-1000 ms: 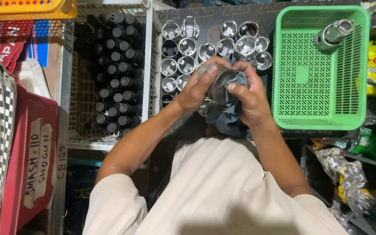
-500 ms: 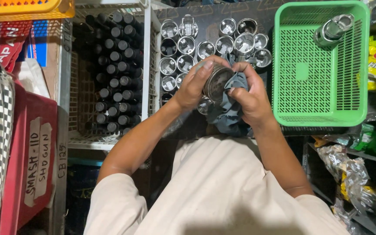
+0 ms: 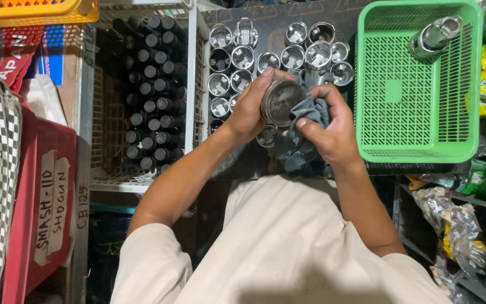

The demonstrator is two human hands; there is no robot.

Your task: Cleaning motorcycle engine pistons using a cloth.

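Note:
My left hand (image 3: 248, 110) grips a round silver metal piston (image 3: 281, 101) with its flat top turned toward me. Pressed against its right side is a grey-blue cloth (image 3: 305, 135), bunched in my right hand (image 3: 330, 132), whose thumb lies on the fabric. Both hands are close together above a dark tray of several more shiny pistons (image 3: 243, 56) standing in rows.
A green plastic basket (image 3: 400, 90) at the right holds one piston (image 3: 434, 36). A white crate (image 3: 192, 84) of black cylindrical parts sits left of the hands. Red boxes and a checkered bag lie far left, foil packets at right, a yellow basket at top left.
The piston has been turned in my left hand so its round top faces up more. My right hand has shifted the cloth from around the part to its right side.

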